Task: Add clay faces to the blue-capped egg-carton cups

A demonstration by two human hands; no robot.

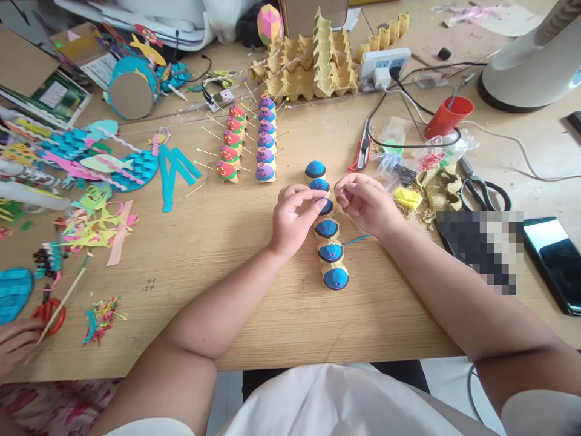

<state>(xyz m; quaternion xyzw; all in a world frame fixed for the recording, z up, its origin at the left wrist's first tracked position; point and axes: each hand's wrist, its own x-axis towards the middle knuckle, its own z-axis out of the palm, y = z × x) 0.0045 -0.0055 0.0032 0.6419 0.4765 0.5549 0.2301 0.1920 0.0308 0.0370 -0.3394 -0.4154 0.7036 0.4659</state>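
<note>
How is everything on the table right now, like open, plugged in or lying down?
Left hand: over the blue row, fingertips close together; can't tell if holding anything.
Right hand: beside the row, fingers curled.
Blue row: lying domes up.
White plug: plugged into the power socket.
Black plug: plugged in too.
Red cup: open, something thin sticking out.
Red knife: lying down.
Black-handled scissors: lying down.
Phone: lying screen up.

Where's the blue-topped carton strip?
Head view, centre: the blue-topped carton strip lies on the table, partly hidden by the left hand, right hand alongside.
</note>
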